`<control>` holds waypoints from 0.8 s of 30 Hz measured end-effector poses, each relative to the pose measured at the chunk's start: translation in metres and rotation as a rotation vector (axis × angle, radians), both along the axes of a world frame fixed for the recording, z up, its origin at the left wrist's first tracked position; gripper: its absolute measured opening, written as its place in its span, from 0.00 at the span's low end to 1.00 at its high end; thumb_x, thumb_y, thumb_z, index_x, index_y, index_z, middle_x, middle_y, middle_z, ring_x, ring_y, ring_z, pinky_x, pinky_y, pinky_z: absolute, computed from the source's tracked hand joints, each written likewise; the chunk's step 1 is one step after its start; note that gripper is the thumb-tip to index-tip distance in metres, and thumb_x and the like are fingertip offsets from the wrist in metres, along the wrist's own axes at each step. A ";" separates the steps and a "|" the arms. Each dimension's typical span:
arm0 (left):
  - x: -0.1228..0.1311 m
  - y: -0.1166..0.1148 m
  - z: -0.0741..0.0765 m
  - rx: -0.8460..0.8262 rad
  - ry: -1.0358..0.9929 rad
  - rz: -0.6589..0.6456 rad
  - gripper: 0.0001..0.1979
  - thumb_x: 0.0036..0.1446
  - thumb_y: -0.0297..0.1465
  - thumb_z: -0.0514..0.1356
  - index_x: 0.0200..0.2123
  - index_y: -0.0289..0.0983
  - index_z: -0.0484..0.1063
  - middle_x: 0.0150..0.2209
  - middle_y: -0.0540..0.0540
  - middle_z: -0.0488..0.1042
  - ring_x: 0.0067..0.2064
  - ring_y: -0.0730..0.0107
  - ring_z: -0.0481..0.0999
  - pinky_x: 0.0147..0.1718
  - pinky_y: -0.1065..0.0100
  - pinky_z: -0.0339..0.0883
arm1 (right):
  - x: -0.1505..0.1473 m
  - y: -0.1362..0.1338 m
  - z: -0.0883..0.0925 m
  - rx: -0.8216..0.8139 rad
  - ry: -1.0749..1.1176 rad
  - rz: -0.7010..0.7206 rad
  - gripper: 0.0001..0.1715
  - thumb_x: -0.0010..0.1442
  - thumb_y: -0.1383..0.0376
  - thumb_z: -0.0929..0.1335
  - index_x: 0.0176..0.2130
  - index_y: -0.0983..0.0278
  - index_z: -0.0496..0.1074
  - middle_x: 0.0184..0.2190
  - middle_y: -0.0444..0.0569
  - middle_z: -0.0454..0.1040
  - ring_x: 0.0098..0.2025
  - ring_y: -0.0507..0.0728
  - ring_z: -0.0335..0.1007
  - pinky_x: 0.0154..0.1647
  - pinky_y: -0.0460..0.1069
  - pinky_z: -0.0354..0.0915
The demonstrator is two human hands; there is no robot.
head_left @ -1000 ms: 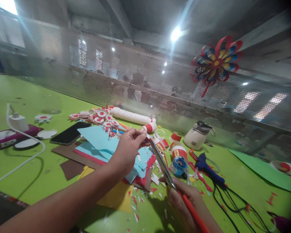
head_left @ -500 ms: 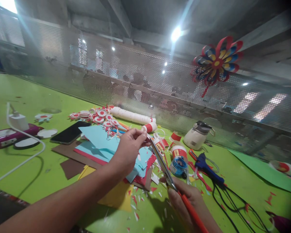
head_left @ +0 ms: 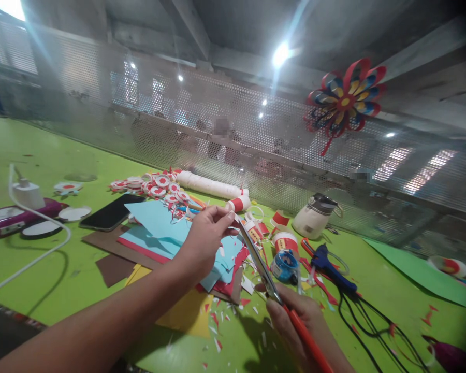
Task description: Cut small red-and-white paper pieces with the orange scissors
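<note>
In my right hand [head_left: 295,316] is a pair of scissors [head_left: 258,259] with orange-red handles, its long metal blades pointing up and to the left. My left hand [head_left: 207,233] pinches a small white piece of paper [head_left: 233,216] between thumb and forefinger, right at the tips of the blades. The piece is mostly hidden by the fingers. Beneath the left hand lie light blue paper sheets [head_left: 159,220] on red and brown sheets. Red and white paper snippets [head_left: 217,321] are scattered below the scissors.
A blue glue gun [head_left: 332,272] with black cord lies at right, near a blue tape roll [head_left: 285,265], red-and-white cut paper cups [head_left: 285,242] and a white jug [head_left: 312,220]. At left are a phone [head_left: 111,212], a purple power strip [head_left: 23,217] and several red-and-white discs [head_left: 161,181].
The view has shifted very slightly. Both hands keep nearly the same pose, with the scissor tips still at the small paper piece.
</note>
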State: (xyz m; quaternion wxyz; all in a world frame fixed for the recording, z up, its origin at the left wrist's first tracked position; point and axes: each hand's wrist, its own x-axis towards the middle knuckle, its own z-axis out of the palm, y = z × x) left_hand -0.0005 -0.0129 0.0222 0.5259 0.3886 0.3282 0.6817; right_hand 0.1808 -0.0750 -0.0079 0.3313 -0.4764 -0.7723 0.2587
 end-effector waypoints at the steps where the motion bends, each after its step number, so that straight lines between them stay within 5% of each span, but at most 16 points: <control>1: 0.000 0.000 0.000 -0.009 0.007 -0.007 0.06 0.48 0.29 0.60 0.23 0.34 0.65 0.25 0.50 0.68 0.28 0.75 0.69 0.32 0.68 0.66 | 0.001 0.000 -0.001 0.016 -0.015 0.004 0.25 0.57 0.50 0.59 0.35 0.66 0.74 0.16 0.39 0.53 0.18 0.50 0.51 0.18 0.44 0.51; 12: -0.004 0.002 0.001 0.033 -0.068 0.039 0.05 0.47 0.28 0.60 0.24 0.33 0.66 0.24 0.50 0.69 0.30 0.73 0.71 0.32 0.68 0.65 | 0.001 0.003 -0.005 0.148 -0.123 -0.068 0.20 0.57 0.54 0.61 0.28 0.65 0.72 0.17 0.41 0.60 0.19 0.51 0.57 0.21 0.44 0.54; 24: -0.009 0.004 0.000 0.022 0.027 -0.019 0.06 0.49 0.31 0.59 0.26 0.34 0.65 0.28 0.45 0.72 0.32 0.69 0.73 0.36 0.64 0.64 | 0.001 0.003 -0.001 0.111 -0.083 -0.058 0.18 0.56 0.54 0.62 0.35 0.64 0.72 0.19 0.42 0.64 0.21 0.52 0.59 0.21 0.44 0.56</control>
